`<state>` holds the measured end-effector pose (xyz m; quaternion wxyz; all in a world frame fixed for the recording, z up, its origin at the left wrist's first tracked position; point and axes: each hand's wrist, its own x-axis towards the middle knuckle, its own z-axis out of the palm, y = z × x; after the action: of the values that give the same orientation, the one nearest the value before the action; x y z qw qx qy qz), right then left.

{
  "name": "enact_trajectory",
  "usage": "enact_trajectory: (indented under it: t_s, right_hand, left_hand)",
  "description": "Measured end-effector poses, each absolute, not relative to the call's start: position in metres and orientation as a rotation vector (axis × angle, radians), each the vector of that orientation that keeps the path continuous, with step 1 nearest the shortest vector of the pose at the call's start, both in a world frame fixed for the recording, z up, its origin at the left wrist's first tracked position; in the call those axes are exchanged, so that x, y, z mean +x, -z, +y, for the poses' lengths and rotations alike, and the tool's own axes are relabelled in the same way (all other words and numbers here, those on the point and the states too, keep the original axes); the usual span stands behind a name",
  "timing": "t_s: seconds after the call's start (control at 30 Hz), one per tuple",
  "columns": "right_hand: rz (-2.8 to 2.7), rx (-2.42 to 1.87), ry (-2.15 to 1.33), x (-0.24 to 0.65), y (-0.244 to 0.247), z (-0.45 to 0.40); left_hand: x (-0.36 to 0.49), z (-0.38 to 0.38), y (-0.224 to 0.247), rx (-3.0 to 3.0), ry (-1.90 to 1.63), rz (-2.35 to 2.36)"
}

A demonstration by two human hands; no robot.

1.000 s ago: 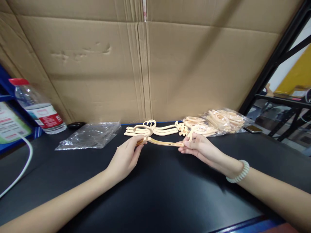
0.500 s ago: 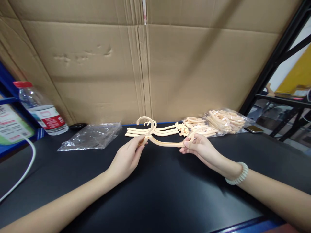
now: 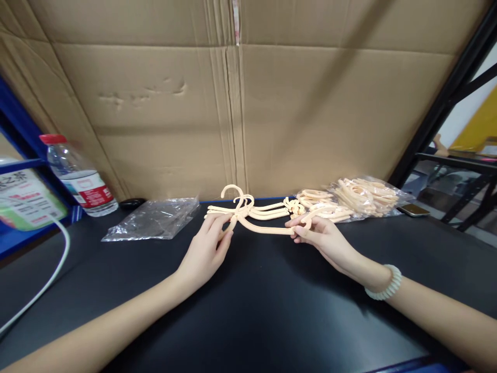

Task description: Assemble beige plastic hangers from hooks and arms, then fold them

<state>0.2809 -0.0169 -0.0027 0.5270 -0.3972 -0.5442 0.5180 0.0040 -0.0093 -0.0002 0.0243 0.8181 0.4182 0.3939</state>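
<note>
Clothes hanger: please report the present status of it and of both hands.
Left hand holding clothes hanger near its hook; right hand gripping toward its right end. Hook upward. More hangers lying just behind.

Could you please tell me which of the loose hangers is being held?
The front hanger, held in both the left hand and right hand; the other hangers lie behind it, untouched.

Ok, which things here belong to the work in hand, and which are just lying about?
Work in hand, judging by likeness:
hanger between left hand and right hand
stacked hangers behind
small beige pieces
bagged beige pieces

Apparently lying about:
bottle
white cable
flat clear bag, perhaps packaging
</note>
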Motion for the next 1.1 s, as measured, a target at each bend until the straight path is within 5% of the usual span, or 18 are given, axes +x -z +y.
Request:
enact_trajectory:
  t_s: [0.37, 0.77, 1.1]
  right_hand:
    - [-1.154, -0.803, -1.231, 0.303, -0.015, -0.004]
    - [-2.295, -1.211, -0.929, 0.333, -0.035, 0.002]
    - [-2.34, -1.486, -0.76, 0.356, -0.029, 0.014]
  left_hand:
    - [-0.006, -0.008, -0.011, 2.549, -1.136, 1.407]
    - [-0.008, -0.025, -0.029, 2.765, -0.35, 1.548]
    - [-0.003, -0.026, -0.024, 2.824, -0.37, 1.462]
